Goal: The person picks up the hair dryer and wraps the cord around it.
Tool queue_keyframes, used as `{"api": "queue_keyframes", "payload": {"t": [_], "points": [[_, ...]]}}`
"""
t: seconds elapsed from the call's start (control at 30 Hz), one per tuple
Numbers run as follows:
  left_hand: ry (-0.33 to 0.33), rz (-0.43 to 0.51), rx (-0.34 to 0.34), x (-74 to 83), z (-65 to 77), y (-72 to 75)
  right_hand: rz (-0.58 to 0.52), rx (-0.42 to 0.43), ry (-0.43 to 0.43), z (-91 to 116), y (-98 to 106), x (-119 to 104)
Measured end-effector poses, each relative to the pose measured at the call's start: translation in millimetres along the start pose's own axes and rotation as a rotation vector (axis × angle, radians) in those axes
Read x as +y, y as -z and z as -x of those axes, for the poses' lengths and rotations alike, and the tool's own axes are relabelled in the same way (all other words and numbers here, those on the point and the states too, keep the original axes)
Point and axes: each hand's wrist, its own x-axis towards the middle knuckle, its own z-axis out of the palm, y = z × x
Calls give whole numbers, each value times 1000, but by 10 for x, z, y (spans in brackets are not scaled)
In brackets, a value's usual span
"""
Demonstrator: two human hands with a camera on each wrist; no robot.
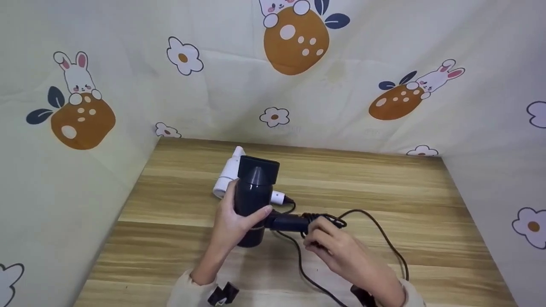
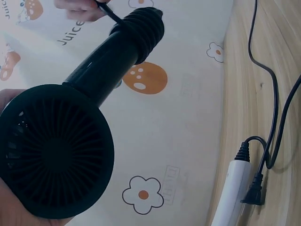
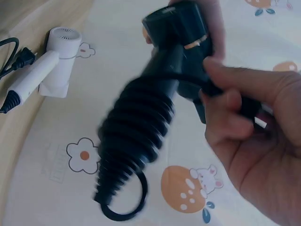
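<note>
My left hand (image 1: pixel 230 219) grips the barrel of a black hair dryer (image 1: pixel 252 198), thumb across its side, holding it above the table with its flat nozzle facing away. Black cord (image 3: pixel 136 115) is wound in several turns round the handle, which points right. Beside the handle's end, my right hand (image 1: pixel 339 245) pinches the free end of this cord between thumb and curled fingers; part of that end is hidden in the palm. The left wrist view shows the dryer's round grille (image 2: pixel 57 150) up close.
A white hair dryer (image 3: pixel 63 61) lies on the wooden table (image 1: pixel 179 170) behind the black one, partly hidden by it. Its black cord (image 1: pixel 386 234) trails over the right and front of the table, and its plug (image 2: pixel 253 194) lies beside its handle. Printed fabric (image 1: pixel 230 98) walls the table in.
</note>
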Motion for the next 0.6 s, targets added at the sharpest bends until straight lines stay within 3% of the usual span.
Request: {"api": "queue_keyframes", "payload": {"t": [0.2, 0.6], "points": [[24, -3, -50, -24, -4, 16, -202, -3, -66, -22, 78, 123], [16, 0, -137, -39, 2, 38, -371, -102, -331, -73, 126, 310]]}}
